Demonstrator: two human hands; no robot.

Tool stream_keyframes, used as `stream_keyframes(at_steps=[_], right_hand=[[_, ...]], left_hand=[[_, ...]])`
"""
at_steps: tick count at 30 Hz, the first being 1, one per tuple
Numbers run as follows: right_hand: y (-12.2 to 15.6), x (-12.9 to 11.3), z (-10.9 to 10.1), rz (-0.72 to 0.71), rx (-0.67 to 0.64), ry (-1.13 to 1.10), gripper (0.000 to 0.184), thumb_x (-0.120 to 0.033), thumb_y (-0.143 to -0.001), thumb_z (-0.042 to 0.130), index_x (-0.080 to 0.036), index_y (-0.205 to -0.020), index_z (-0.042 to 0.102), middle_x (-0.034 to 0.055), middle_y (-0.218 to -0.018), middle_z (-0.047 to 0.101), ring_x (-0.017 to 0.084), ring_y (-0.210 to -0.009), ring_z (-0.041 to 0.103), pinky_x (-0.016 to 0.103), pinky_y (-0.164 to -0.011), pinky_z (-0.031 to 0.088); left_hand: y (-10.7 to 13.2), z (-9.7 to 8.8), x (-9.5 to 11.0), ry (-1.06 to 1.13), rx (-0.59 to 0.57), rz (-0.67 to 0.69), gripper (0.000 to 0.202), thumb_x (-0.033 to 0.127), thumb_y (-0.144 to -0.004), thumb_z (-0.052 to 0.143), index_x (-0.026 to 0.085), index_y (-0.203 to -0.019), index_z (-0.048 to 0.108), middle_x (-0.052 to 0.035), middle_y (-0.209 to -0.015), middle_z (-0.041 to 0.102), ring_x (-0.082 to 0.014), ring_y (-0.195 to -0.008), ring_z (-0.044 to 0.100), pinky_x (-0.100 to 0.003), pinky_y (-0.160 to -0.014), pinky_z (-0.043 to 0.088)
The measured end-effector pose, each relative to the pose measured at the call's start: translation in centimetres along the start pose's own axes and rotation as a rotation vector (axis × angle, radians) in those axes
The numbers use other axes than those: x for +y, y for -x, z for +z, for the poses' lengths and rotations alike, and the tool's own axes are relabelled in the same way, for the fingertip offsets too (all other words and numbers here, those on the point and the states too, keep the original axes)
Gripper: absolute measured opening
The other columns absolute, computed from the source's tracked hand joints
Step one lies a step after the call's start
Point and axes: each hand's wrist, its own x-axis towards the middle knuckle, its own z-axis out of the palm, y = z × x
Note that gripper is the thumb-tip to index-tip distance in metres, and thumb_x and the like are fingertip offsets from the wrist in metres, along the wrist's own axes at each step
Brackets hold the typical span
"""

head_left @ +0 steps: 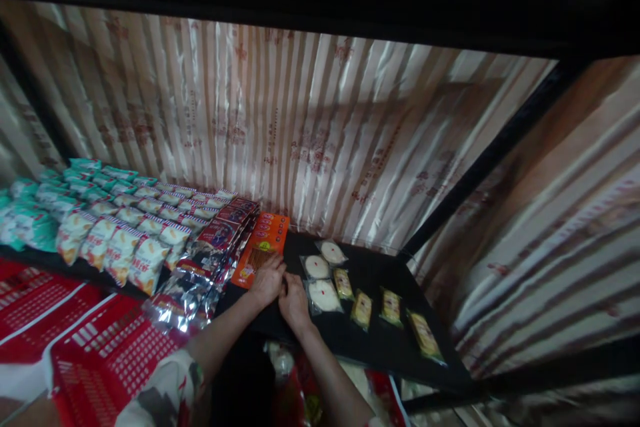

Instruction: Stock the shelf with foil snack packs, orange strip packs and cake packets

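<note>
An orange flat snack packet (264, 240) lies on the black shelf (370, 353), against a stack of dark foil packets (215, 243). My left hand (269, 280) is on the packet's lower right part, its fingers bent together around that edge. Close beside it, my right hand (294, 300) has its fingers drawn in, near the left fingertips. Whatever the right fingers may pinch is hidden. To the right of my hands are round white wrapped cakes (324, 295) and several small yellow packets (362, 310).
White snack bags (150, 257) and green bags (37, 227) fill the shelf's left side. Red plastic baskets (105, 360) stand below at the front left. A patterned curtain (310, 127) hangs behind, with a dark slanting post (480, 153) at right.
</note>
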Motion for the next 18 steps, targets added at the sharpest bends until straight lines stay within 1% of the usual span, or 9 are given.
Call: stream_keyframes(at_steps=[4, 8, 11, 14, 18], right_hand=[[2.8, 0.6, -1.0, -0.007, -0.020, 0.000, 0.040, -0.005, -0.076, 0.039, -0.012, -0.110, 0.058, 0.0114, -0.104, 0.061, 0.019, -0.098, 0.057, 0.026, -0.084, 0.044], [5.8, 1.5, -2.2, -0.027, -0.047, -0.022, 0.038, -0.007, -0.078, 0.038, -0.010, -0.111, 0.056, 0.0120, -0.102, 0.061, 0.018, -0.098, 0.056, 0.026, -0.085, 0.043], [8.2, 2.4, -3.1, -0.052, -0.047, -0.052, 0.036, -0.009, -0.079, 0.038, -0.010, -0.110, 0.057, 0.0118, -0.101, 0.062, 0.018, -0.097, 0.056, 0.026, -0.086, 0.043], [10.6, 3.6, -3.9, -0.091, -0.062, -0.120, 0.033, -0.009, -0.079, 0.038, -0.013, -0.104, 0.060, 0.0100, -0.097, 0.063, 0.017, -0.092, 0.057, 0.026, -0.085, 0.043], [13.5, 5.8, -4.7, -0.066, -0.119, -0.145, 0.031, -0.011, -0.080, 0.036, -0.015, -0.091, 0.065, 0.0077, -0.088, 0.064, 0.016, -0.084, 0.058, 0.025, -0.081, 0.044]], left_hand=[[2.3, 0.3, 2.2, 0.059, -0.017, 0.029, 0.040, 0.003, -0.078, 0.040, 0.013, -0.113, 0.057, -0.0104, -0.125, 0.054, -0.0172, -0.122, 0.042, -0.035, -0.104, 0.036], [4.5, 0.6, 4.5, 0.091, -0.036, 0.032, 0.040, 0.004, -0.079, 0.039, 0.014, -0.113, 0.057, -0.0088, -0.123, 0.056, -0.0170, -0.119, 0.045, -0.035, -0.103, 0.038], [6.4, 0.9, 6.3, 0.142, -0.040, 0.043, 0.039, 0.005, -0.079, 0.040, 0.016, -0.113, 0.057, -0.0074, -0.120, 0.057, -0.0160, -0.116, 0.047, -0.033, -0.101, 0.039], [8.6, 1.2, 8.3, 0.204, -0.052, 0.042, 0.038, 0.006, -0.079, 0.039, 0.016, -0.112, 0.057, -0.0064, -0.115, 0.059, -0.0155, -0.111, 0.049, -0.031, -0.099, 0.040], [11.7, 2.6, 11.1, 0.265, -0.104, -0.004, 0.039, 0.008, -0.080, 0.035, 0.015, -0.113, 0.056, -0.0067, -0.114, 0.060, -0.0158, -0.110, 0.049, -0.030, -0.099, 0.040]])
